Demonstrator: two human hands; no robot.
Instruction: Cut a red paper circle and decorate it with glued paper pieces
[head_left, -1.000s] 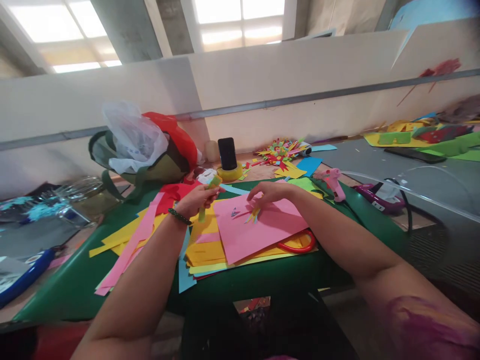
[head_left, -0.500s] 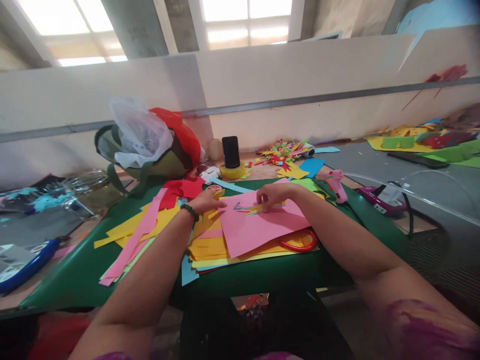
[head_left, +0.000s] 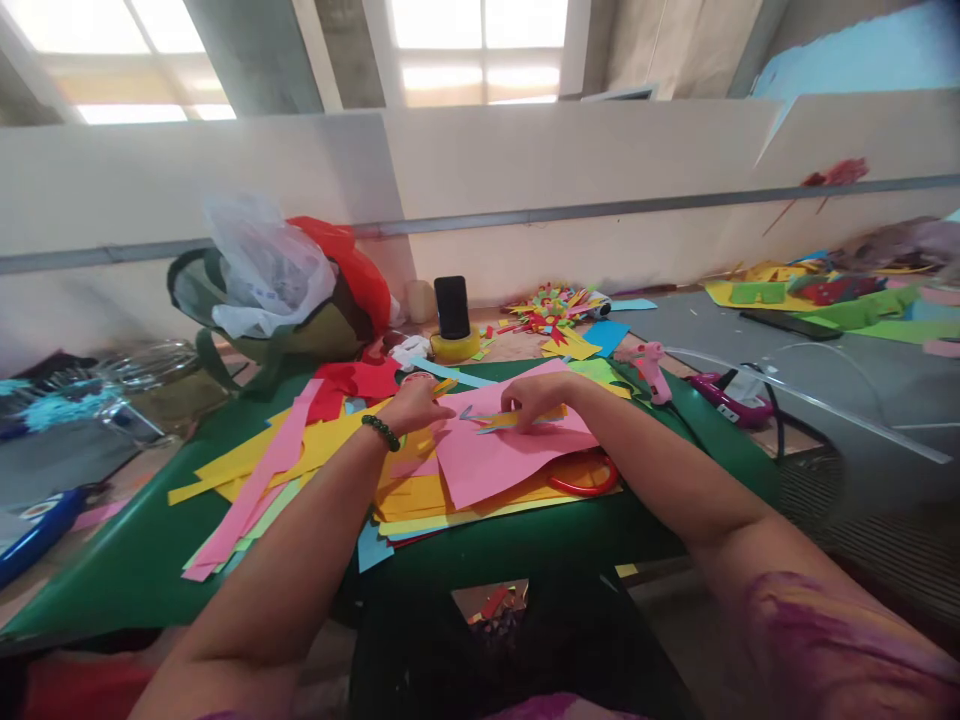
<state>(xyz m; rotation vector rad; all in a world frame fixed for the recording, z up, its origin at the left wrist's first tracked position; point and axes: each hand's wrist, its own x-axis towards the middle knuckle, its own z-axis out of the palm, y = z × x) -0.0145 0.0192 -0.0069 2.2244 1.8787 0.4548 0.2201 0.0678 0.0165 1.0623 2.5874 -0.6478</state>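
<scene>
A pink paper sheet (head_left: 480, 470) lies slightly askew on a stack of yellow and orange paper (head_left: 405, 500). Over the sheet, my right hand (head_left: 536, 397) has its fingers closed on a few thin yellow and blue paper strips (head_left: 495, 422). My left hand (head_left: 412, 405), with a dark beaded bracelet at the wrist, is by the sheet's left edge. Its fingers are drawn together, and yellow paper strips (head_left: 445, 386) stick out from them. Red-handled scissors (head_left: 585, 487) are partly hidden under the sheet; only a handle loop shows.
Pink and yellow strips (head_left: 255, 490) spread over the green surface (head_left: 135, 560) at left. A pink glue gun (head_left: 651, 372) stands at right. Behind are a phone (head_left: 451, 308) on a yellow tape roll (head_left: 455, 347), a bag (head_left: 300, 320) and a heap of colourful cuttings (head_left: 551, 308).
The view has turned slightly to the right. My left hand has come a little closer to the pink sheet with its yellow strips. My right hand stays on the strips over the sheet.
</scene>
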